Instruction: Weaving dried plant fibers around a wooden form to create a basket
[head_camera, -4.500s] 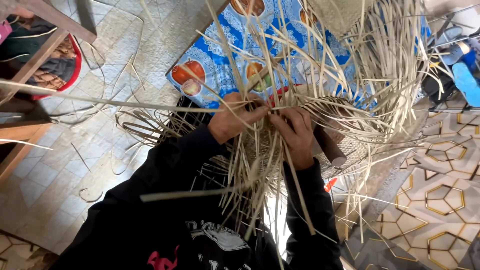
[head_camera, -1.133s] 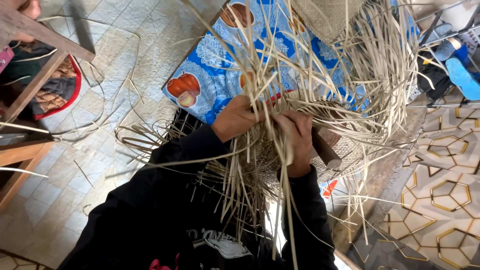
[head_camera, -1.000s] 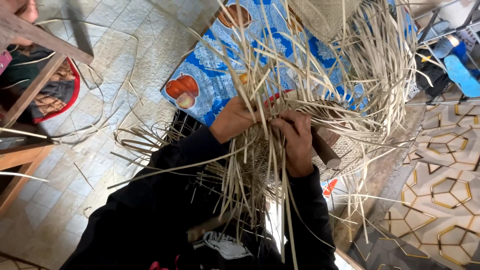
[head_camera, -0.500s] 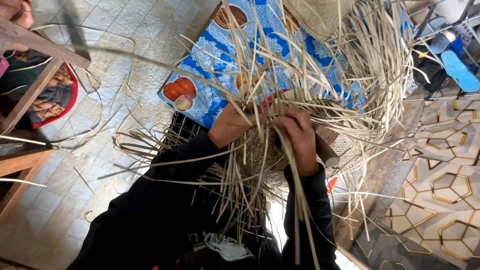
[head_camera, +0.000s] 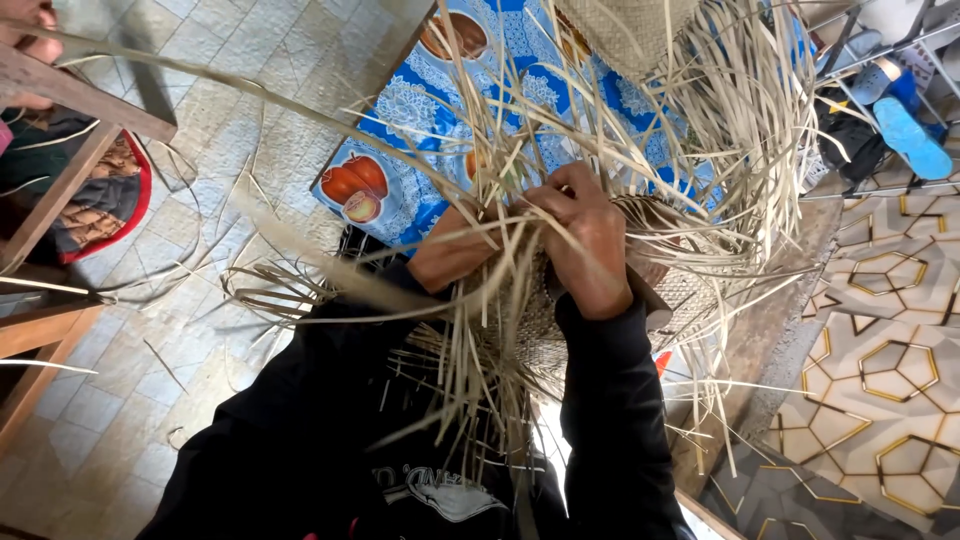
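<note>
Your left hand and right hand both pinch pale straw strips of the half-woven mat, just below the blue patterned cloth.

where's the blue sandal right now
In the head view the blue sandal lies at the far upper right, on a metal rack above the hexagon-patterned floor, right of the loose straw strips.

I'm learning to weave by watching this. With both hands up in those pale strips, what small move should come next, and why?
Probably draw the strip pinched by the right hand snug against the woven part. The left hand braces the work beside it, and many loose strips fan out unwoven above.
</note>
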